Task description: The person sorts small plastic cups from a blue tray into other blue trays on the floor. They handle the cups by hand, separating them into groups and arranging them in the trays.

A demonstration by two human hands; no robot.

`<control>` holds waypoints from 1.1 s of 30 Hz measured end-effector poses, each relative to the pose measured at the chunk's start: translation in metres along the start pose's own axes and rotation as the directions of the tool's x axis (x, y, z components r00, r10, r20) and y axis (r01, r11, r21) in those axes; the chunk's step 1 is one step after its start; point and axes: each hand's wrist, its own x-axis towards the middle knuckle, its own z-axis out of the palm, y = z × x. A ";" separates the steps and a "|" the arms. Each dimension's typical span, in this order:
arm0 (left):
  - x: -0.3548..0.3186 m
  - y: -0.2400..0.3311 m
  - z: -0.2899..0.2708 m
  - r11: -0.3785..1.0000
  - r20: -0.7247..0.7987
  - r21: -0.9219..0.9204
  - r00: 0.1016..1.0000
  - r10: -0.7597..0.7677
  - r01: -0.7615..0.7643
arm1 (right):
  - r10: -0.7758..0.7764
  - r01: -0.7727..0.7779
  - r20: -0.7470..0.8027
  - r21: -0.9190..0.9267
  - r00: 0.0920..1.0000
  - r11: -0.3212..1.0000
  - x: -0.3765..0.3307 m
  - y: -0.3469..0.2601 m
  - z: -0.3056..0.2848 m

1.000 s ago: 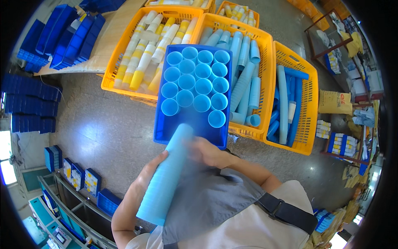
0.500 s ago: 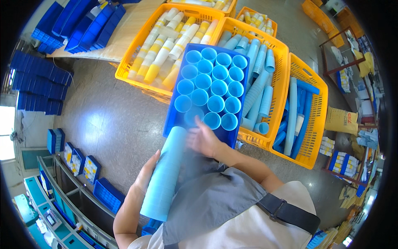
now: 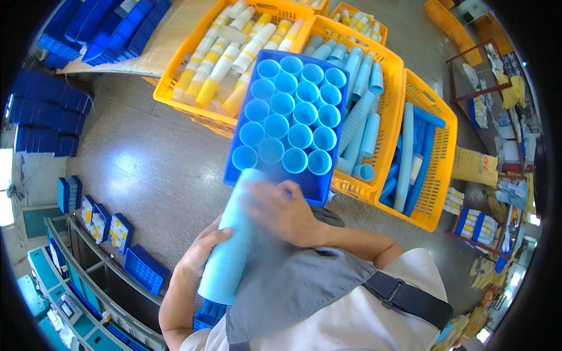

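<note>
My left hand [image 3: 201, 250] is wrapped around a long stack of nested light-blue cups [image 3: 230, 245], which slants up toward the tray. At the stack's upper end is my right hand [image 3: 287, 213]. Motion smears its fingers, so their grip cannot be made out. Just beyond both hands, a blue tray [image 3: 319, 193] holds rows of upright light-blue cups [image 3: 294, 160] with their open mouths facing up. A bare strip of tray floor shows along its near side.
Behind the tray stand yellow crates: one with white and yellow tubes [image 3: 218, 76], one with light-blue cup stacks [image 3: 357, 137], one with darker blue tubes [image 3: 422, 155]. Blue bins [image 3: 114, 29] sit on a table at far left. A metal railing [image 3: 88, 251] runs at lower left.
A light-blue cup now stands at the tray's near left corner. My right hand has drawn back from the tray to the stack's upper end. The tray appears slightly higher and further left.
</note>
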 end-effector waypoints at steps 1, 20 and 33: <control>0.004 0.001 0.001 0.995 0.020 0.096 0.999 -0.027 0.025 | -0.020 0.020 -0.048 0.007 0.999 1.000 -0.003 -0.002 -0.004; 0.030 0.006 0.003 0.900 0.159 0.437 0.985 -0.068 -0.009 | -0.006 0.007 0.019 -0.038 1.000 0.999 -0.031 0.019 -0.011; 0.012 -0.018 -0.012 0.994 0.011 0.103 0.999 0.046 -0.047 | -0.209 0.211 -0.121 0.001 0.970 0.978 0.005 0.013 0.002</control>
